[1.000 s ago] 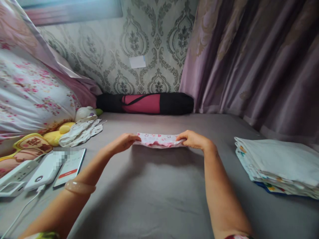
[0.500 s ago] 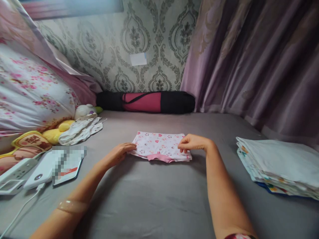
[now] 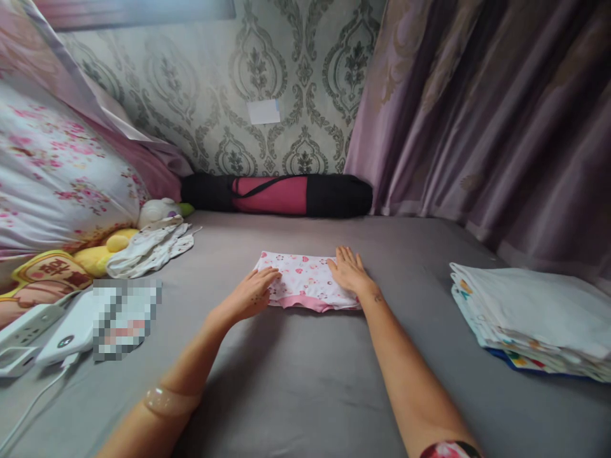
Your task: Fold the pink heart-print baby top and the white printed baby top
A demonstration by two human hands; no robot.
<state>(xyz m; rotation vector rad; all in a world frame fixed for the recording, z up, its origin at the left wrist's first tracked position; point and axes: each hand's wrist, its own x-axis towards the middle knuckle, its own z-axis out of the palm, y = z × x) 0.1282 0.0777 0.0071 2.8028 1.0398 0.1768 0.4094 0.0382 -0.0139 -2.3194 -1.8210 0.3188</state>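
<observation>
Open left hand (image 3: 251,296) and right hand (image 3: 352,275) on patterned cloth (image 3: 301,278)

Palms down, neither visibly pinching, they touch opposite sides. The cloth lies on a grey sheet (image 3: 324,381), well left of a white stack (image 3: 539,308). Uneven sideways pressure could rumple its pink edge.

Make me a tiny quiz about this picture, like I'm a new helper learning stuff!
1. Pick one: what do the left hand and right hand both rest on?
A) shiny purple fabric curtain
B) white cloth garment with pink prints
C) white cushion with pink flowers
2. True or false: the stack of folded, whitish cloths lies to the right of that garment.
3. Fill in the gap: the long, rounded black bag by the grey patterned wall has a dark ____ middle part.

Key: 1. B; 2. true; 3. pink
</observation>
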